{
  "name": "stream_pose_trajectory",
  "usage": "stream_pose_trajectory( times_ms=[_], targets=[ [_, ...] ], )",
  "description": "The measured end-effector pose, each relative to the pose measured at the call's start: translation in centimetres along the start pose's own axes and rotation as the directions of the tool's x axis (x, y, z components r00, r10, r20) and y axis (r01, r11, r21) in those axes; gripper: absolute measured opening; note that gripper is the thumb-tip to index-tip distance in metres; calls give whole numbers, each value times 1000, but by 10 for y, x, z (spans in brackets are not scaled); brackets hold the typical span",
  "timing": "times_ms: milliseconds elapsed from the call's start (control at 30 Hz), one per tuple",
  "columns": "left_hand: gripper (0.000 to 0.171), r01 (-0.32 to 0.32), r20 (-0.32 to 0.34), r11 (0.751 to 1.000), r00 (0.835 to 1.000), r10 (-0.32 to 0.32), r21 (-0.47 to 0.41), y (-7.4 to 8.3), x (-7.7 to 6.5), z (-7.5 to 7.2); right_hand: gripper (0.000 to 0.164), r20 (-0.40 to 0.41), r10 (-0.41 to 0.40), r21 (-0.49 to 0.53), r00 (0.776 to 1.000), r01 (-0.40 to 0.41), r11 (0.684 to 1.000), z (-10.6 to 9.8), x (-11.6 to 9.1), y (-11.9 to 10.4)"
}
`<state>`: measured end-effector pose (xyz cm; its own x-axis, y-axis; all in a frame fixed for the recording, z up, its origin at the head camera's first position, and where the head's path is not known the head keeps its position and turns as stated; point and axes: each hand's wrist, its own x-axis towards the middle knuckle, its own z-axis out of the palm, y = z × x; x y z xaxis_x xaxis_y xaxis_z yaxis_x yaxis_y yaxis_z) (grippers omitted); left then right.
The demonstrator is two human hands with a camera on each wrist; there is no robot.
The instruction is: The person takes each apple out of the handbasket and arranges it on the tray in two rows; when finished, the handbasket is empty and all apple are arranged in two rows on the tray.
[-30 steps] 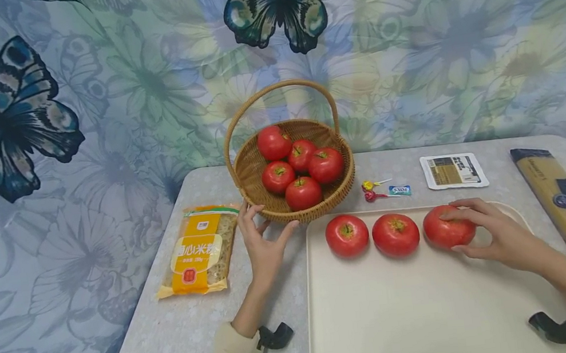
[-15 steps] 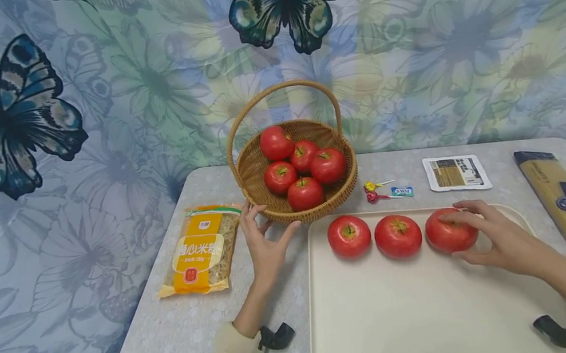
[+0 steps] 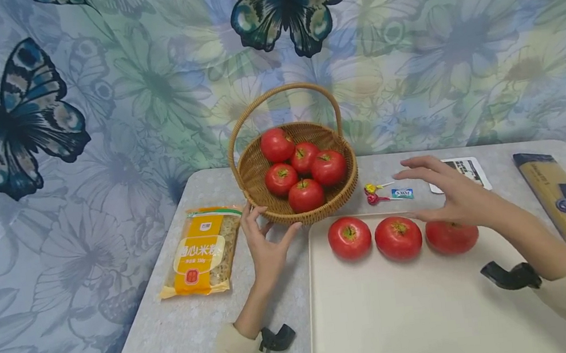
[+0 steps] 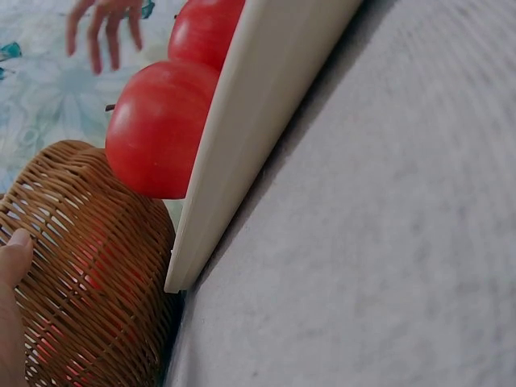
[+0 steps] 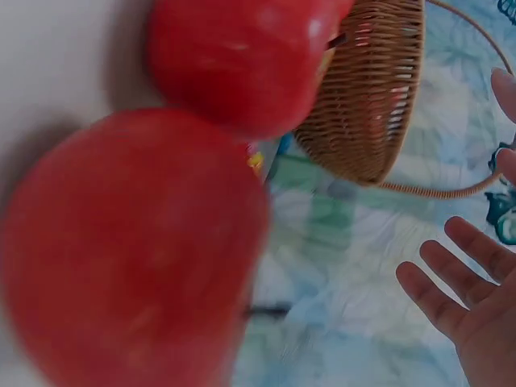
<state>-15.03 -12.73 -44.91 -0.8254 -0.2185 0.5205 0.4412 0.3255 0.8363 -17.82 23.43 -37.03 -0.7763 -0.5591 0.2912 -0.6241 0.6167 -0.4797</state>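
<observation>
A wicker basket with an arched handle tilts forward at the back of the table, with several red tomatoes inside. My left hand holds its lower left side, thumb on the wicker and fingers curved at the edge. On the cream tray, three tomatoes stand in a row: the left one, the middle one and the right one. My right hand hovers over the right tomato, fingers spread and holding nothing; it partly hides that tomato.
A yellow bag of noodles lies left of the basket. Two lollipops and a small blue-wrapped sweet lie behind the tray. A white packet is partly behind my right hand; a long brown package lies at the right.
My right hand has let go of the right tomato, which stays on the tray, and has risen up and to the left. The left hand has stayed at the basket.
</observation>
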Motion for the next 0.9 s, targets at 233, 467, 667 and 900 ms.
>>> stream_pose_trajectory(
  times_ms=[233, 467, 667, 900],
  targets=[
    [67, 1, 1, 1000, 1000, -1, -6, 1, 0, 0, 68, -2, -97, 102, 995, 97, 990, 11, 58, -11],
    [67, 4, 19, 1000, 1000, -4, 3, 2, 2, 0, 63, -26, -137, 258, 990, 139, 956, 16, 116, -23],
    [67, -4, 20, 1000, 1000, 4, 7, 1, 2, -1, 61, 16, -161, 230, 987, 153, 961, 16, 166, -26],
    [67, 9, 14, 1000, 1000, -9, -8, 3, -1, -2, 63, 135, -69, 146, 988, 49, 988, 18, 212, -27]
  ],
)
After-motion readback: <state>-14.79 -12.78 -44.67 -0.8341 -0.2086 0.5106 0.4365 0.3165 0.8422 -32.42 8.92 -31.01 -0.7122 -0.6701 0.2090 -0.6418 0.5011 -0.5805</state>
